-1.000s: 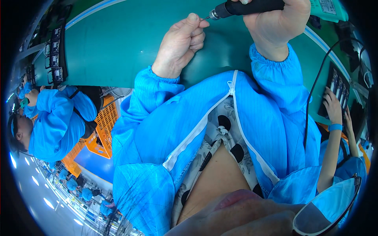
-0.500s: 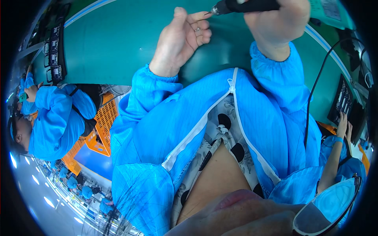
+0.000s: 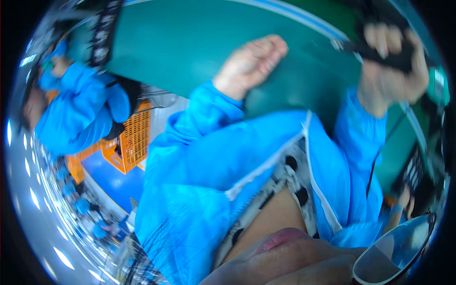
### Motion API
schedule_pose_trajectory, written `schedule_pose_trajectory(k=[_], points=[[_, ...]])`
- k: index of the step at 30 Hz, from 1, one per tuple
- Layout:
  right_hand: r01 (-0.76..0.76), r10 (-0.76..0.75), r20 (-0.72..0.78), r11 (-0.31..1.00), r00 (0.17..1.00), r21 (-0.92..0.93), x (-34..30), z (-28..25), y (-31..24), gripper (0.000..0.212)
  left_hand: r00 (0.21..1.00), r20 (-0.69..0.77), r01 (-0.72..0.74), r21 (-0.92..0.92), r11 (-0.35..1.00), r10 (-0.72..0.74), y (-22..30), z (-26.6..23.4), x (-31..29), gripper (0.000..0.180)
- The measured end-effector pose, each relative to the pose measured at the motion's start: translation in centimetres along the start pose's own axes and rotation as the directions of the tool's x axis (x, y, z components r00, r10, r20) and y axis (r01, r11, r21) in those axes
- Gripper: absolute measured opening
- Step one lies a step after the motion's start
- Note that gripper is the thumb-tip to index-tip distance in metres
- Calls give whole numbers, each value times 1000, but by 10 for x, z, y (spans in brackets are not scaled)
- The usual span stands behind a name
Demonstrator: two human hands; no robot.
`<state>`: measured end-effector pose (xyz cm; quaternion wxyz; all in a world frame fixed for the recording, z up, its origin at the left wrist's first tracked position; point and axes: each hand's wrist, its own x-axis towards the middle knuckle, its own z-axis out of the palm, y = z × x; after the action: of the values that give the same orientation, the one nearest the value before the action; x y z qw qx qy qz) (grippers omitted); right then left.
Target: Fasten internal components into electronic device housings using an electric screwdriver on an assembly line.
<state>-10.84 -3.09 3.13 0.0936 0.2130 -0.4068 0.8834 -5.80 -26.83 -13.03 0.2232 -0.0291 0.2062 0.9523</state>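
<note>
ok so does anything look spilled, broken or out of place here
Nothing clearly stands out. The right hand grips a black tool, the left hand is curled over the green tabletop, and no spill shows. Blur could hide small damage.

Head cam only: fisheye, head-worn, facing down. Glasses lens (image 3: 384, 259) very close at lower right, blue jacket (image 3: 199, 166) mid-frame, green work surface (image 3: 175, 42) farther, toward top.

Handheld driver (image 3: 400, 60), black and elongated, with a silvery nose (image 3: 337, 44); I hold it aslant in my right grip (image 3: 392, 80), fingers wrapped around the body, nose directed to my left and slightly away from me, near the far edge of the green tabletop (image 3: 190, 45); its outline is blurred, the fine tip indistinct
</note>
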Motion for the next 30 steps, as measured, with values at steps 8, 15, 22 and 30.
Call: schedule_pose_trajectory(k=[8,15,22,30], points=[[-23,26,-102,999,994,39,-3,-11,-16,22,978,-203,-160,-597,786,45,28,9,-8,20],[-34,38,-113,999,993,38,1,-8,-17,21,878,-447,-354,-369,859,169,72,5,-43,11],[-54,53,-111,998,992,-12,4,-9,-14,24,875,-371,-403,-202,893,311,113,-42,-123,30],[-91,91,-145,996,985,4,4,-1,-7,21,103,-709,-300,646,702,697,166,-83,-217,27]])
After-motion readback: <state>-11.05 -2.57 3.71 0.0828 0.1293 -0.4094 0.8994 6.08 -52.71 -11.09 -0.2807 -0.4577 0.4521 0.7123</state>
